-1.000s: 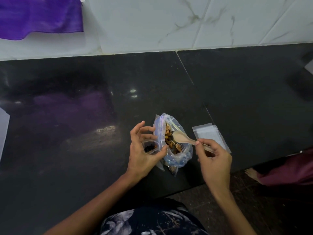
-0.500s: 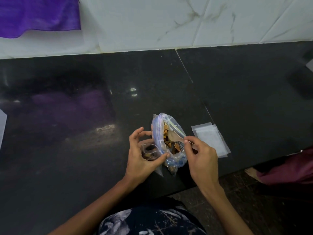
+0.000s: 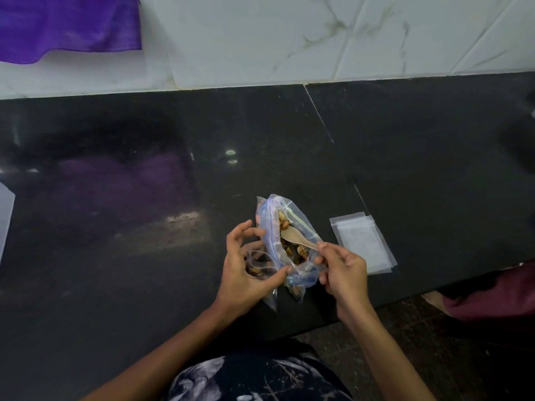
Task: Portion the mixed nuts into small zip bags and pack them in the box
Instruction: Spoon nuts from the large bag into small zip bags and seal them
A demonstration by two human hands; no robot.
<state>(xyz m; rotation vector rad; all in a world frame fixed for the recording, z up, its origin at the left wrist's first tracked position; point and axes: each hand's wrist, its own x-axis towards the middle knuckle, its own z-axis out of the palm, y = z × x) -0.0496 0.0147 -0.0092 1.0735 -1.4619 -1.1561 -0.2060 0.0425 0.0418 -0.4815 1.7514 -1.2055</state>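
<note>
Two hands work over a dark stone counter [image 3: 121, 256], and the layout reads as one small filling station. Far left, a pale flat sheet [image 3: 5, 218] pokes in at the frame edge; what it is cannot be told. A purple cloth [image 3: 69, 24] hangs on the white wall above, its tint mirrored in the polished stone.

Moving right, the left hand [image 3: 246, 273] curls round one small zip bag [image 3: 259, 263], fingers spread to keep its mouth open, probably so a scoop can tip straight in. A few dark nuts already sit inside it, so this portion looks begun and not finished.

Touching that hand stands one large supply bag [image 3: 286, 241] of mixed nuts [image 3: 293, 250], propped upright with its mouth gaping, likely so the spoon can enter without a third hand.

One pale spoon [image 3: 298, 237] lies bowl-first inside that bag. The right hand [image 3: 343, 270] pinches its handle end between thumb and fingertips, the other fingers loosely bent, which suits a light scooping stroke.

Further right, a short stack of empty zip bags [image 3: 362, 244] lies flat, just beside the working hand for easy reach; at least two overlap, though the exact count is unclear.

No box is in view.
</note>
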